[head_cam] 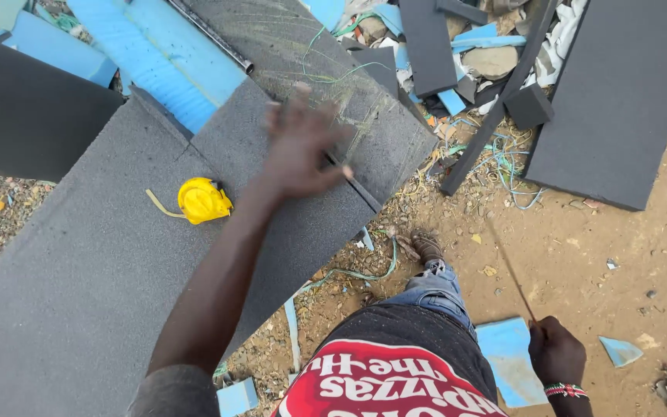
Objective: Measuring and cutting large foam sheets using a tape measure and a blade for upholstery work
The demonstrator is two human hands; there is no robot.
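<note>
i press my left hand (300, 150), fingers spread flat, on the grey foam sheet (110, 262) near the yellow tape measure (203, 200), while my right hand (556, 354), clenched around a thin blade (512, 272), looks set for a steady cut along it.

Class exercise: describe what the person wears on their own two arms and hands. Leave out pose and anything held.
Both hands are bare, no gloves. The left hand shows blurred; its arm is uncovered up to a short grey sleeve at the shoulder. The right hand has a beaded wristband in red, white and dark bands at the wrist.

Bare sandy ground (580, 255) carries large dark grey foam slabs (79, 293), blue foam offcuts (507, 355) and scattered trimmings.
</note>
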